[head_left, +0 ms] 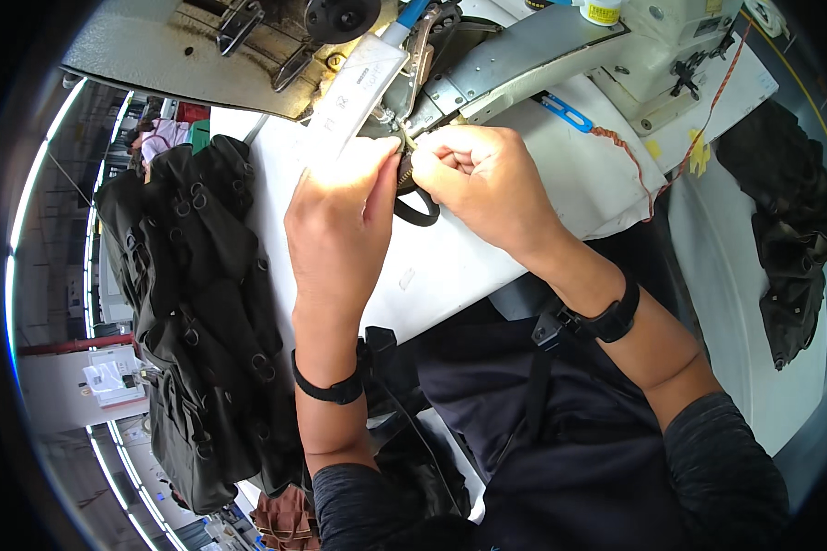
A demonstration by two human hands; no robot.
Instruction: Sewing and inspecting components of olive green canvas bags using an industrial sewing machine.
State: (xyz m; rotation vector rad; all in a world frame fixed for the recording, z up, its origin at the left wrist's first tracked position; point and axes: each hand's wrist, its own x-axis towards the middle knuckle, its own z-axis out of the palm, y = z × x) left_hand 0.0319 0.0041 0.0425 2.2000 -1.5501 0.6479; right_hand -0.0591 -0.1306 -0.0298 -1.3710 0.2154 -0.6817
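Note:
Both hands meet under the needle area of a sewing machine [515,69]. My left hand [335,211], washed out by bright light, is closed with its fingertips at the edge of a small dark piece. A black strap [417,219] loops down from that piece over the white table. Opposite it, my right hand [473,179] is closed in a pinch just below the needle area. A thin pale strand seems to show at its fingertips, but what it grips is too small to tell. The fingers hide most of the dark piece.
Dark bags with metal rings [193,303] are heaped along the left. A blue-handled tool [565,112] on an orange cord lies right of the machine arm. More dark fabric [786,239] rests on the right-hand surface. The white tabletop [459,266] ends before my lap.

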